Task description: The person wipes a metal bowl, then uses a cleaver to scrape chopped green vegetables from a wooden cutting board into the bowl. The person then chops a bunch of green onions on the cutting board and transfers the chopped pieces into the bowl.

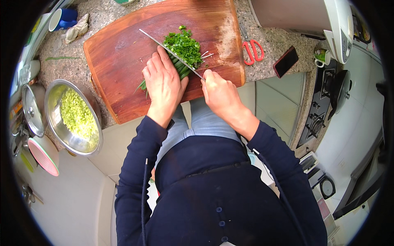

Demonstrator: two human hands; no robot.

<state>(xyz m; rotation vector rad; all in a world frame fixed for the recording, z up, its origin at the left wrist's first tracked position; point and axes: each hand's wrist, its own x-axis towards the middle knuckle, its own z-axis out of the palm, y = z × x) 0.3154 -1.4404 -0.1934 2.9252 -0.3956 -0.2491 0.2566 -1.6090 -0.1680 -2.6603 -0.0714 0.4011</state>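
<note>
On a large wooden cutting board (pixel 123 77) lies a pile of chopped green onions (pixel 183 45). My right hand (pixel 220 90) grips the handle of a kitchen knife (pixel 169 51), whose blade runs diagonally, edge down, between the chopped pile and the uncut stalks. My left hand (pixel 163 80) presses on the bunch of uncut green onion stalks (pixel 182 68), its fingertips close to the blade. Green leaf ends (pixel 142 85) stick out on the left side of that hand. Most of the knife handle is hidden inside my right fist.
A steel bowl (pixel 51 114) of chopped pale-green vegetable stands left of the board. Red-handled scissors (pixel 253 52) and a smartphone (pixel 286 61) lie to the right. A blue mug (pixel 68 19) and a cloth (pixel 77 29) are at upper left. A gas stove (pixel 312 123) is far right.
</note>
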